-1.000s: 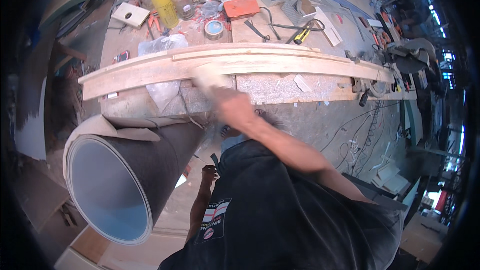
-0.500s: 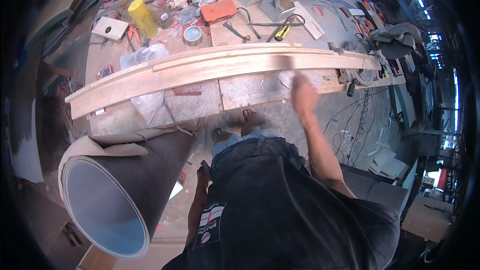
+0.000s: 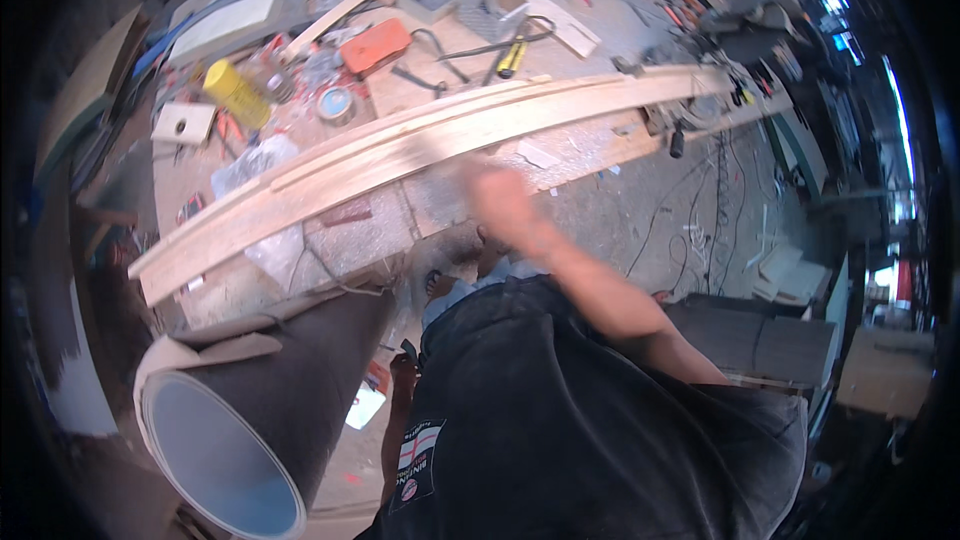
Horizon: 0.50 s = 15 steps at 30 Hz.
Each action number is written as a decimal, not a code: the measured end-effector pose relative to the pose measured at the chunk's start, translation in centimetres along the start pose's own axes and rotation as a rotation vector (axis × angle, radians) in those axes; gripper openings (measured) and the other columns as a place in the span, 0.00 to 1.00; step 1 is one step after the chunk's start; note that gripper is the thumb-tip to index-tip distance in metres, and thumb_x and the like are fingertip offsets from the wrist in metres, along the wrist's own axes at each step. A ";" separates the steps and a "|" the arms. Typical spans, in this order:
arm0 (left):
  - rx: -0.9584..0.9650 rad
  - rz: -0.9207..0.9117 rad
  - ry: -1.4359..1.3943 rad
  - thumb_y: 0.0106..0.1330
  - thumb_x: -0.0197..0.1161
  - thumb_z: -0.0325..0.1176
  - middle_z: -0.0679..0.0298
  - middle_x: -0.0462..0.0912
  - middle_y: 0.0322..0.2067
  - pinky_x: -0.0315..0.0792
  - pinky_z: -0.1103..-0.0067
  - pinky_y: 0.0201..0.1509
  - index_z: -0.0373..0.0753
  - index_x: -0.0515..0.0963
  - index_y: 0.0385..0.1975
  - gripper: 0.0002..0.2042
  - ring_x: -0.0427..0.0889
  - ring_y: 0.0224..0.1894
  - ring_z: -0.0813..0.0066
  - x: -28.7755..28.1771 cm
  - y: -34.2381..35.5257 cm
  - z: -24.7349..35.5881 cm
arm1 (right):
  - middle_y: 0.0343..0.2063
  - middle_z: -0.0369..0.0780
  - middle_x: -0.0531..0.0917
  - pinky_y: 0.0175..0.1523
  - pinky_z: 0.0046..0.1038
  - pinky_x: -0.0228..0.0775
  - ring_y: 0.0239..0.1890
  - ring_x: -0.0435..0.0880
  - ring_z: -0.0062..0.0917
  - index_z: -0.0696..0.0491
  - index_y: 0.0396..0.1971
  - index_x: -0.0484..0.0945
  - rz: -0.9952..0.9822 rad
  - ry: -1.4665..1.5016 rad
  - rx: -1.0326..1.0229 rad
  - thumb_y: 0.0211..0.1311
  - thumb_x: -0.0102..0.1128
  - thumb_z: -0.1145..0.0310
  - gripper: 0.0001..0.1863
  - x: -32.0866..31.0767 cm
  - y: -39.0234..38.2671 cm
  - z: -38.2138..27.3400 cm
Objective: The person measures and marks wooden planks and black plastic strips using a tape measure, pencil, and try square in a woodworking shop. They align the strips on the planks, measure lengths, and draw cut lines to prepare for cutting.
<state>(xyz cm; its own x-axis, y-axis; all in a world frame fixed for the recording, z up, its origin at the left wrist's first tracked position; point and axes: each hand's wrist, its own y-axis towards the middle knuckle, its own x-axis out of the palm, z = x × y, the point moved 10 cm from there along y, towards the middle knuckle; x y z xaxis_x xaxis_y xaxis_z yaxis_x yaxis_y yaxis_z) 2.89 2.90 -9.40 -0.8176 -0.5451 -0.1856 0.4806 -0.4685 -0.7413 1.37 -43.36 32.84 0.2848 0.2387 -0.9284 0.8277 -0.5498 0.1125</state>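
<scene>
Long pale wooden strips (image 3: 360, 160) lie side by side across the workbench (image 3: 560, 172). My right hand (image 3: 497, 198), smeared by motion, is closed at the near edge of these strips. A blurred brownish tool (image 3: 425, 152) sticks out from it over the wood; its exact kind does not show. Low at my left side hangs my left hand (image 3: 403, 368), its fingers curled by a small dark object (image 3: 409, 348) that I cannot make out.
A yellow bottle (image 3: 236, 93), a tape roll (image 3: 335, 103), an orange case (image 3: 376, 47) and a yellow cutter (image 3: 512, 58) lie beyond the strips. A large dark roll (image 3: 320, 370) stands at lower left. Cables (image 3: 715, 190) trail on the floor at right.
My right hand and its tool have swept left along the strips. My left hand stays low at my side. The whole view has tilted and shifted slightly.
</scene>
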 end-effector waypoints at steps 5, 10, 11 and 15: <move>0.045 -0.058 -0.051 0.73 0.62 0.32 0.61 0.84 0.33 0.77 0.71 0.28 0.43 0.81 0.50 0.09 0.84 0.27 0.69 1.2 1.1 0.5 | 0.34 0.47 0.90 0.44 0.45 0.83 0.36 0.90 0.48 0.52 0.40 0.87 0.117 0.338 -0.311 0.64 0.63 0.69 0.08 -0.7 -1.3 -13.0; 0.083 -0.094 -0.318 0.73 0.63 0.33 0.60 0.84 0.34 0.78 0.70 0.28 0.44 0.81 0.49 0.09 0.84 0.27 0.68 2.7 2.1 0.1 | 0.32 0.46 0.90 0.42 0.46 0.83 0.36 0.91 0.45 0.49 0.51 0.88 0.402 -0.118 0.452 0.71 0.61 0.67 0.13 -11.4 -3.4 9.8; 0.050 -0.109 -0.372 0.73 0.63 0.34 0.60 0.84 0.34 0.79 0.70 0.28 0.44 0.81 0.49 0.09 0.84 0.27 0.68 3.2 2.3 -0.5 | 0.33 0.45 0.90 0.41 0.45 0.84 0.35 0.91 0.44 0.48 0.52 0.88 0.396 -0.189 0.508 0.71 0.61 0.67 0.14 -11.7 -3.5 11.7; 0.060 -0.173 -0.338 0.74 0.62 0.35 0.60 0.84 0.35 0.78 0.69 0.28 0.45 0.81 0.49 0.09 0.84 0.27 0.68 4.4 2.0 -0.8 | 0.36 0.44 0.91 0.41 0.42 0.84 0.35 0.92 0.41 0.47 0.51 0.88 0.013 -0.337 0.343 0.68 0.62 0.69 0.14 -5.1 -2.4 8.1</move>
<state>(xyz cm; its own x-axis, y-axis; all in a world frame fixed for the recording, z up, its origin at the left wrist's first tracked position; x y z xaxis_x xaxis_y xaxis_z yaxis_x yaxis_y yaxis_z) 0.02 0.15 -12.24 -0.7424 -0.6481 0.1698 0.3703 -0.6081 -0.7022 -5.99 -49.78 34.46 0.0744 -0.0119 -0.9972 0.6015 -0.7970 0.0544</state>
